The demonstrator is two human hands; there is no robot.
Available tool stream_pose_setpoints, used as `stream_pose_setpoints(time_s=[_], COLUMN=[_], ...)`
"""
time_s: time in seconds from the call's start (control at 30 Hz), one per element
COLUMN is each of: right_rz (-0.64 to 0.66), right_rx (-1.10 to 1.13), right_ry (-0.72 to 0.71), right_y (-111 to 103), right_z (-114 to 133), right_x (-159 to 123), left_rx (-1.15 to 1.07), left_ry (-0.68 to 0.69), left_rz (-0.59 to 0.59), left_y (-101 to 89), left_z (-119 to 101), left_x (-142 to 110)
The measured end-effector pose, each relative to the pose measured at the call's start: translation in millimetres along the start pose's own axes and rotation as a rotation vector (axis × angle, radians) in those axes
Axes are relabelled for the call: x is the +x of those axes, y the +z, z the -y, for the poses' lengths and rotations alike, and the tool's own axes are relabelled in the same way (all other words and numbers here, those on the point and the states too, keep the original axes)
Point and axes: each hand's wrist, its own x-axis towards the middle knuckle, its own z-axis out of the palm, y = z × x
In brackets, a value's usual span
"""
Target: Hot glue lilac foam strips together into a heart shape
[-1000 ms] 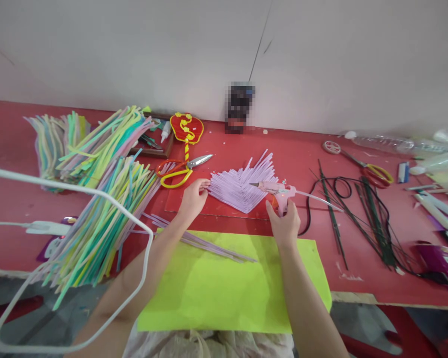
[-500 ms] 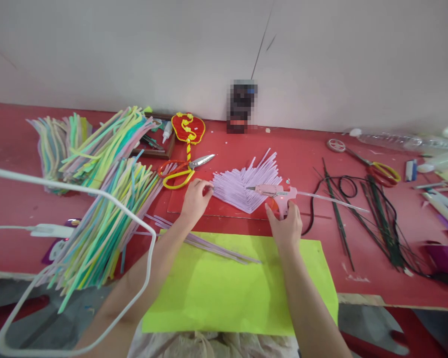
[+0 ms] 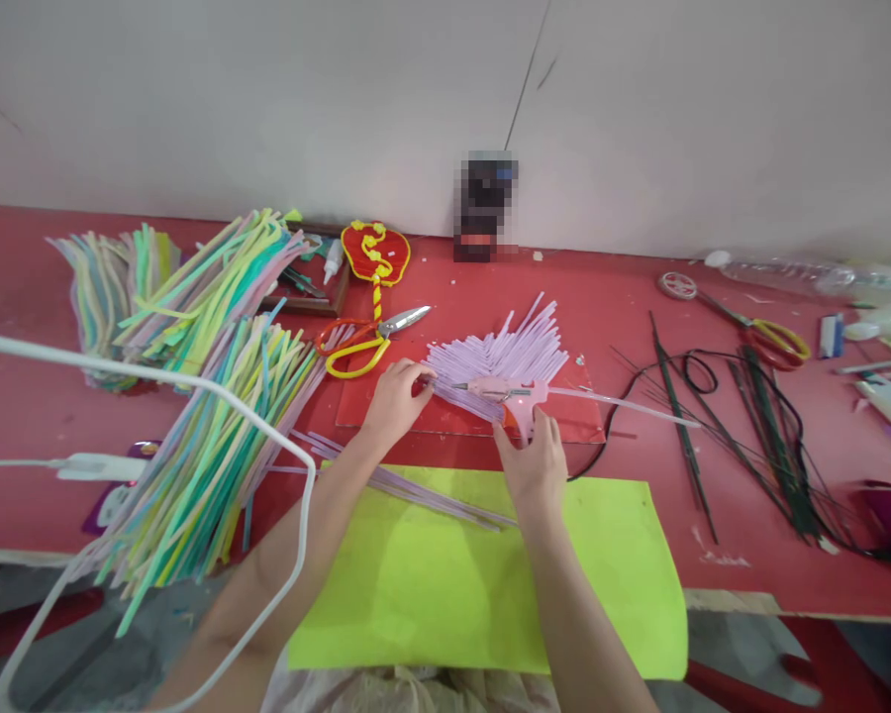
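Observation:
My right hand [image 3: 533,465] grips the handle of a pink hot glue gun [image 3: 524,401], a clear glue stick [image 3: 624,401] sticking out of its back. The gun's nozzle points left, close to the fingertips of my left hand [image 3: 397,404]. Those left fingers are pinched at the left edge of a fan of lilac strips [image 3: 527,342]; what they hold is too small to make out. The strips are laid in a V pattern on a red board [image 3: 579,421], partly hidden behind the gun.
Bundles of coloured strips [image 3: 215,436] lie left, near a white tube frame [image 3: 302,515]. Scissors [image 3: 356,354] rest behind my left hand. A lime-green sheet [image 3: 445,584] lies in front, with loose lilac strips [image 3: 431,498]. Dark green stems [image 3: 772,456] and a black cord [image 3: 639,371] are right.
My right hand has moved left with the glue gun, bringing the nozzle near my left fingertips. My left hand has shifted slightly right.

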Motion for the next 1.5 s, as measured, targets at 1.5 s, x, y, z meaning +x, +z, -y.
stream_pose_setpoints(time_s=[1.5], right_rz=[-0.005], right_rx=[-0.042], right_ry=[-0.113], right_y=[20], right_z=[15], right_x=[-6], left_rx=[-0.101], left_ry=[-0.032], left_rz=[0.077], left_y=[-4.0], left_z=[9], left_x=[4])
